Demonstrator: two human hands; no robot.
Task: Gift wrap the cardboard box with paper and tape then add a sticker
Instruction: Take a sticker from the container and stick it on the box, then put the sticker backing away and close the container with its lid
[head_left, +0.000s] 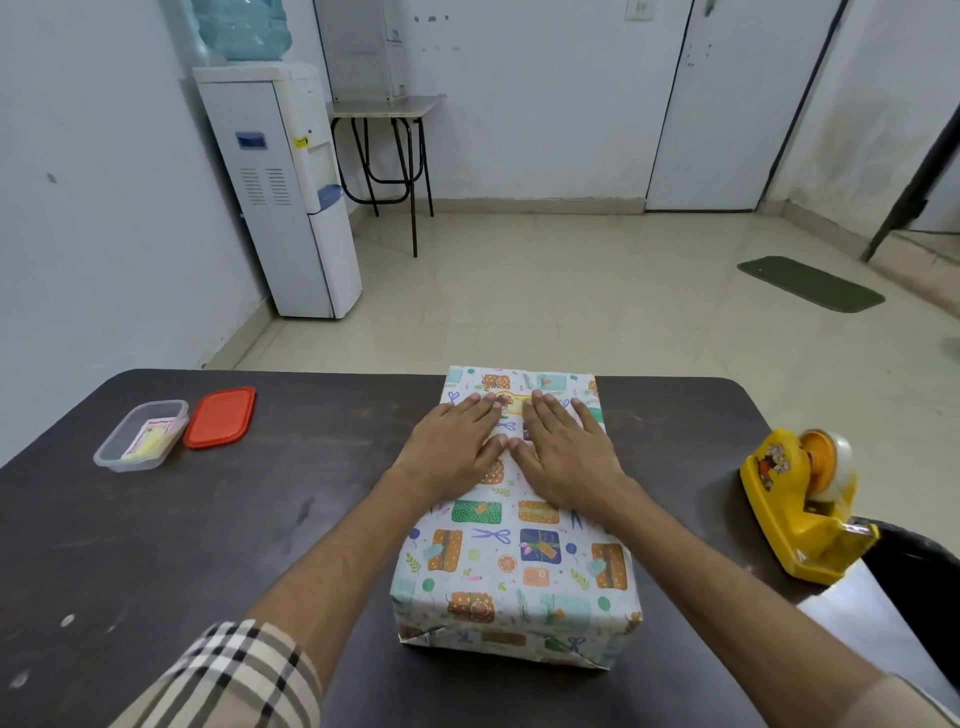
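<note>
Paper-wrapped rectangular cardboard box (514, 551) sits mid dark surface (208, 545). Left hand (457, 447) and right hand (566, 457) lie flat on top, fingers straight, gripping nothing, beside a yellowish sticker (512, 406). Probably light, stiff, slick paper; lift by long sides.

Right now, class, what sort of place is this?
Probably a plain office or break room: a water cooler stands beside a small side table, with a closed door further right.
</note>
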